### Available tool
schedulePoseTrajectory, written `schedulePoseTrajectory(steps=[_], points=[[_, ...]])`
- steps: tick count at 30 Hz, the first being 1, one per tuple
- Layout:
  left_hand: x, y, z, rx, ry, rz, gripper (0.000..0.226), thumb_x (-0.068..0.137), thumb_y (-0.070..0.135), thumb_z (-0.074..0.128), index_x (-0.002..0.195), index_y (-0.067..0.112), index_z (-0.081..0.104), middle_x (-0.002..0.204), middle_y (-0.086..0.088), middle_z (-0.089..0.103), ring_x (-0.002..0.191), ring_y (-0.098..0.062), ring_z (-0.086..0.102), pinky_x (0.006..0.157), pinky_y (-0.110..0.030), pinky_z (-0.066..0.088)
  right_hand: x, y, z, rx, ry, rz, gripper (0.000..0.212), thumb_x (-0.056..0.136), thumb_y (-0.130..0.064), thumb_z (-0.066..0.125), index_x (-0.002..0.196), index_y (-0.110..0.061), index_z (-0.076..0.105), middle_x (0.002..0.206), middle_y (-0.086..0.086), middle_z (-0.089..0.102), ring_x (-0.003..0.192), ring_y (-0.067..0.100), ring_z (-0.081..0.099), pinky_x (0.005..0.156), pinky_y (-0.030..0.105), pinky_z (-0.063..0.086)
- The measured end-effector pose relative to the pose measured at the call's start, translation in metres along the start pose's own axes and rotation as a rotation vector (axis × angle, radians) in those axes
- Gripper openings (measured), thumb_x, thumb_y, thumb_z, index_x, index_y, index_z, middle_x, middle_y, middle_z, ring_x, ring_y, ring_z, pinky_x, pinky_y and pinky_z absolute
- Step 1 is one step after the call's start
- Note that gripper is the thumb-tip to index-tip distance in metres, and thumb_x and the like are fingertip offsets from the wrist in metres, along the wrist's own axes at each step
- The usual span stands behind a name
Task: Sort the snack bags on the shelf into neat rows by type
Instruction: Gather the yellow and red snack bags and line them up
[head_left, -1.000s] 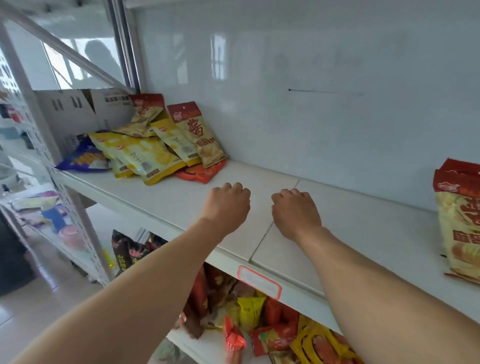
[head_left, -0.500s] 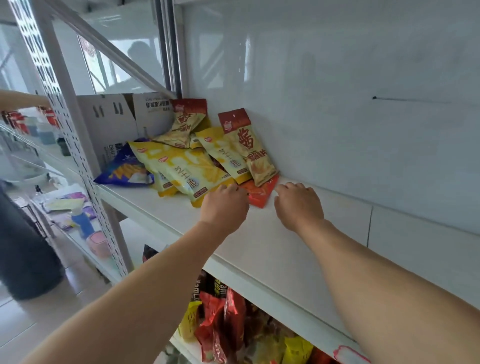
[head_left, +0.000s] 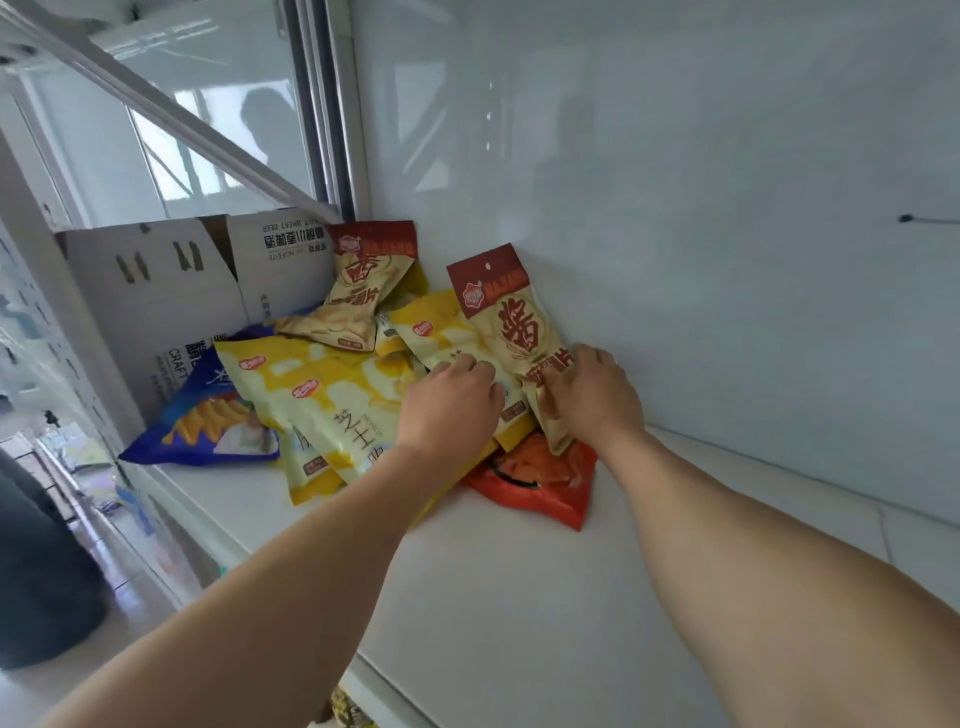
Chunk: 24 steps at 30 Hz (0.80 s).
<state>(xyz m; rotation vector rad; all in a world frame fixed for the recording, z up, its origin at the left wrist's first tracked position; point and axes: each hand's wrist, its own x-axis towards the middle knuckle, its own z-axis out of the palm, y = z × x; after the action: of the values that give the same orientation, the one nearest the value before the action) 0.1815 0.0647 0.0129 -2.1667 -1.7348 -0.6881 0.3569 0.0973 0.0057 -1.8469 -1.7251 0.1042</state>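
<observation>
Head view, left to right — blue bag (head_left: 205, 423), yellow bags (head_left: 332, 410), cream bag (head_left: 517, 332) and orange bag (head_left: 540, 478) lie jumbled on the shelf (head_left: 519, 597); nothing sorted yet. Your left hand (head_left: 449, 402) curls onto yellow; your right hand (head_left: 589, 395) pinches cream.

Both forearms are bare, left hand (head_left: 448, 404) and right hand (head_left: 592, 396) gloveless (no sleeves visible).

Snack bags (head_left: 332, 410) heaped at the shelf's (head_left: 519, 597) left end.
A cardboard box (head_left: 171, 291) stands behind the heap; both hands rest on its right side.
</observation>
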Motion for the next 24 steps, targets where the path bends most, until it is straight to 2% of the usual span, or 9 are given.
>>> schedulePoseTrajectory(steps=[2, 5, 9, 12, 16, 18, 20, 22, 24], points=[[0.014, -0.008, 0.0, -0.032, 0.006, 0.013, 0.036, 0.103, 0.041, 0.038, 0.117, 0.021, 0.064, 0.114, 0.004, 0.063, 0.106, -0.021, 0.062, 0.072, -0.036, 0.053, 0.013, -0.004, 0.005, 0.064, -0.035, 0.037, 0.065, 0.097, -0.056, 0.042, 0.146, -0.014, 0.04, 0.146, 0.013, 0.046, 0.132, 0.034, 0.043, 0.106, 0.046, 0.041], [0.028, -0.019, 0.001, -0.053, 0.042, 0.055, 0.035, 0.103, 0.04, 0.039, 0.113, 0.02, 0.066, 0.11, 0.004, 0.063, 0.098, -0.021, 0.065, 0.067, -0.034, 0.052, 0.023, -0.013, 0.009, 0.057, -0.054, 0.057, 0.071, 0.094, -0.064, 0.043, 0.148, -0.018, 0.039, 0.145, 0.01, 0.05, 0.132, 0.031, 0.046, 0.106, 0.046, 0.041], [0.036, -0.042, 0.011, -0.081, 0.133, 0.125, 0.035, 0.101, 0.042, 0.044, 0.098, 0.02, 0.07, 0.096, 0.005, 0.066, 0.084, -0.021, 0.066, 0.058, -0.031, 0.047, 0.017, -0.024, 0.016, 0.06, -0.089, 0.155, 0.07, 0.085, -0.07, 0.052, 0.134, -0.022, 0.049, 0.117, 0.005, 0.068, 0.111, 0.028, 0.063, 0.095, 0.043, 0.048], [0.045, -0.061, 0.014, -0.127, 0.151, 0.202, 0.034, 0.1, 0.043, 0.046, 0.095, 0.021, 0.071, 0.091, 0.006, 0.066, 0.081, -0.019, 0.066, 0.054, -0.028, 0.042, 0.011, -0.03, 0.02, 0.12, 0.002, 0.247, 0.065, 0.069, -0.077, 0.058, 0.11, -0.027, 0.056, 0.097, 0.0, 0.071, 0.094, 0.026, 0.069, 0.086, 0.043, 0.054], [0.054, -0.081, 0.011, -0.242, 0.11, 0.255, 0.034, 0.1, 0.046, 0.045, 0.098, 0.022, 0.07, 0.097, 0.007, 0.064, 0.088, -0.017, 0.065, 0.064, -0.034, 0.052, 0.0, -0.052, 0.009, 0.143, 0.041, 0.413, 0.079, 0.081, -0.056, 0.072, 0.139, -0.011, 0.045, 0.135, 0.008, 0.058, 0.124, 0.029, 0.055, 0.097, 0.038, 0.044], [0.056, -0.088, 0.008, -0.297, 0.072, 0.291, 0.035, 0.101, 0.047, 0.043, 0.103, 0.024, 0.07, 0.103, 0.008, 0.065, 0.092, -0.018, 0.064, 0.068, -0.034, 0.051, -0.003, -0.057, 0.003, 0.197, 0.072, 0.482, 0.084, 0.079, -0.053, 0.076, 0.143, -0.008, 0.044, 0.142, 0.01, 0.054, 0.127, 0.029, 0.053, 0.1, 0.037, 0.043], [0.058, -0.094, 0.003, -0.365, 0.059, 0.31, 0.036, 0.101, 0.047, 0.042, 0.108, 0.025, 0.07, 0.107, 0.007, 0.066, 0.094, -0.02, 0.065, 0.071, -0.036, 0.053, -0.007, -0.063, 0.0, 0.236, 0.121, 0.508, 0.065, 0.077, -0.052, 0.078, 0.124, -0.009, 0.063, 0.124, 0.01, 0.067, 0.109, 0.027, 0.064, 0.095, 0.039, 0.051], [0.058, -0.098, -0.001, -0.442, 0.057, 0.302, 0.037, 0.102, 0.046, 0.042, 0.112, 0.024, 0.069, 0.11, 0.005, 0.066, 0.095, -0.023, 0.065, 0.072, -0.038, 0.054, -0.012, -0.069, 0.001, 0.309, 0.184, 0.538, 0.05, 0.075, -0.05, 0.08, 0.103, -0.01, 0.07, 0.102, 0.006, 0.073, 0.09, 0.023, 0.069, 0.085, 0.041, 0.056], [0.057, -0.104, -0.004, -0.509, 0.063, 0.286, 0.038, 0.102, 0.048, 0.042, 0.112, 0.023, 0.07, 0.109, 0.006, 0.066, 0.092, -0.023, 0.066, 0.071, -0.038, 0.054, -0.019, -0.08, 0.005, 0.402, 0.232, 0.58, 0.046, 0.075, -0.045, 0.081, 0.103, -0.01, 0.07, 0.098, 0.004, 0.074, 0.086, 0.021, 0.07, 0.081, 0.038, 0.058]])
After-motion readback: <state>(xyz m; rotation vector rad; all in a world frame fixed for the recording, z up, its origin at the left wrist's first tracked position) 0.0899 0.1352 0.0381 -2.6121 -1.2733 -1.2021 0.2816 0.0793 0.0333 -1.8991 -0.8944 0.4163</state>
